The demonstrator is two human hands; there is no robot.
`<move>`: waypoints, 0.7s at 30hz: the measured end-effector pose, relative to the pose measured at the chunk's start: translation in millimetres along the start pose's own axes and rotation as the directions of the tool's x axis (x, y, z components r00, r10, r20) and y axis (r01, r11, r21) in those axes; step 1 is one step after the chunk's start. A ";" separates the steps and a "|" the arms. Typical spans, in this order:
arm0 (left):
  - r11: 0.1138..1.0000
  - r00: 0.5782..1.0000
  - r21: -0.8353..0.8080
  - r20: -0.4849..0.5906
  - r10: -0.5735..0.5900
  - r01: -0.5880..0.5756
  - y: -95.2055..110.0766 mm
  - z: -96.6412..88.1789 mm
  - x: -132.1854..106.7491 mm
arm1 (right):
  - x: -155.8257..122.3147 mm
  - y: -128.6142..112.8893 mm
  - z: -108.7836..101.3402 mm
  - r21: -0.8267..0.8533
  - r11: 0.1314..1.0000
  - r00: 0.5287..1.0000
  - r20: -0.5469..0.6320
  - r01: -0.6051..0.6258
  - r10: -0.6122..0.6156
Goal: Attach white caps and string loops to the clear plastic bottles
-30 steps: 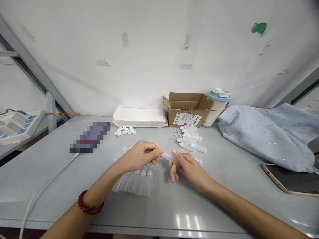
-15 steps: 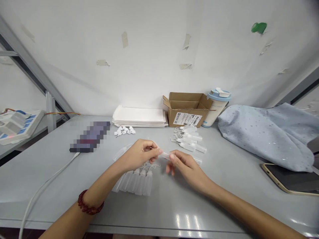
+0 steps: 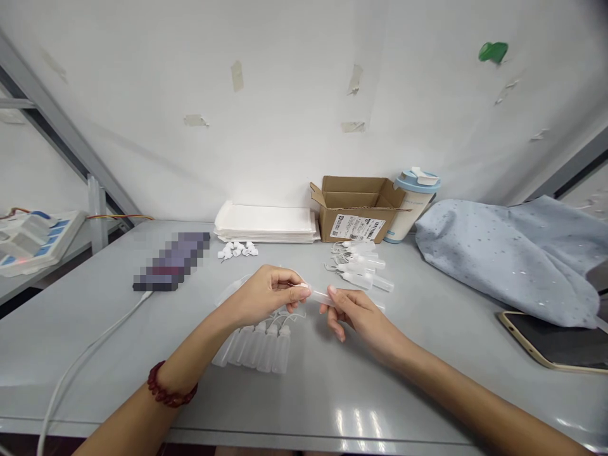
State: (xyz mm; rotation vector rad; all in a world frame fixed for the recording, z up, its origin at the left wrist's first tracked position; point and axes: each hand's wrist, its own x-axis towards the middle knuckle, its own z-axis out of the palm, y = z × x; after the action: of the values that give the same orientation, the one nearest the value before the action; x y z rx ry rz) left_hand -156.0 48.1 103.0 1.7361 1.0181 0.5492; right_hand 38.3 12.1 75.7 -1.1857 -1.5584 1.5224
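Observation:
Above the middle of the table, both hands hold one small translucent plastic bottle [image 3: 322,296], lying nearly level between them. My left hand [image 3: 270,292], with a dark red bead bracelet [image 3: 167,392] on its wrist, pinches the bottle's white cap end. The bottle's body is between the thumb and fingers of my right hand [image 3: 356,310]. Below my left hand lies a row of several similar bottles [image 3: 263,349] with thin curved tubes at their tops. Several more capped bottles [image 3: 363,266] lie beyond my right hand. Small white caps [image 3: 238,249] are in a cluster farther back.
At the back stand a stack of white sheets [image 3: 266,221], an open cardboard box [image 3: 358,212] and a blue-lidded cup [image 3: 412,202]. Light blue cloth [image 3: 503,253] and a phone [image 3: 555,345] lie right. A blurred-out dark device [image 3: 171,263] with a white cable [image 3: 95,345] is left.
My right hand has shifted slightly and its grip on the bottle has changed, with the fingers now more extended. My left hand stays at the cap end, almost in place.

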 end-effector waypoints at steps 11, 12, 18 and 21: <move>0.999 0.999 -0.053 0.035 -0.008 0.010 -5.3 0.7 2.6 | -0.8 18.8 -3.2 -0.676 0.628 0.795 -0.102 0.385 -0.598; 0.998 0.999 -0.053 0.047 -0.011 0.013 -6.1 0.8 3.0 | -0.4 20.8 -3.8 -0.706 0.583 0.766 -0.089 0.402 -0.636; 0.999 0.998 -0.031 0.065 0.016 -0.014 -5.2 0.7 1.9 | -1.4 19.2 -3.7 -0.707 0.609 0.799 -0.103 0.360 -0.592; 1.000 0.999 0.028 0.047 0.008 -0.009 -2.3 -0.2 0.0 | -2.1 13.0 -1.9 -0.575 0.779 0.905 -0.148 0.249 -0.398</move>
State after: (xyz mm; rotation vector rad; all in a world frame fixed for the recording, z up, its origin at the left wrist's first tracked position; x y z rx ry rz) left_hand -157.0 48.5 101.0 1.7708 0.9897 0.4995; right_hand 42.9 9.9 63.5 -1.2617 -1.9524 0.6663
